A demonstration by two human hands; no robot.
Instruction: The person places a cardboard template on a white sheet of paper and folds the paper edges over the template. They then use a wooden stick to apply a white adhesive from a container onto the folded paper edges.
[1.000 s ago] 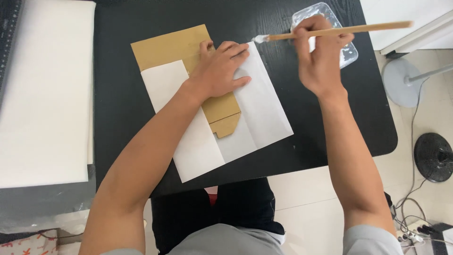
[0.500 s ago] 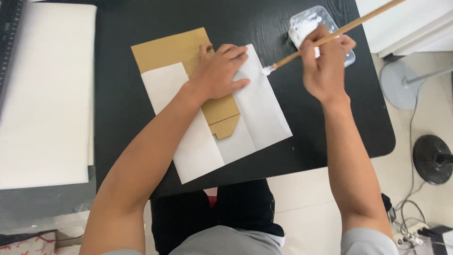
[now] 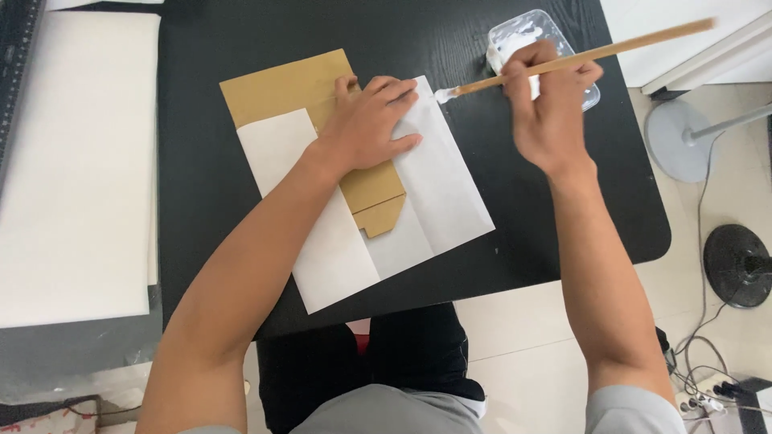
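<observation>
I see my left hand (image 3: 366, 128) lying flat with the fingers spread, pressing on the brown folded cardboard piece (image 3: 322, 120) and the white paper sheet (image 3: 434, 193) under it; it grips nothing. My right hand (image 3: 551, 100) is closed around a long wooden brush (image 3: 579, 56), whose white wet tip touches the paper's top corner, just beside the left fingertips. Behind the right hand stands a clear plastic tray with white paste (image 3: 523, 32) on the black table (image 3: 201, 177).

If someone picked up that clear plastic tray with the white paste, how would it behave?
The clear tray looks thin-walled, so probably light and a bit flexible. It is shallow and flat-based, so unlikely to tip. The white paste inside might smear or shift if tilted.
</observation>
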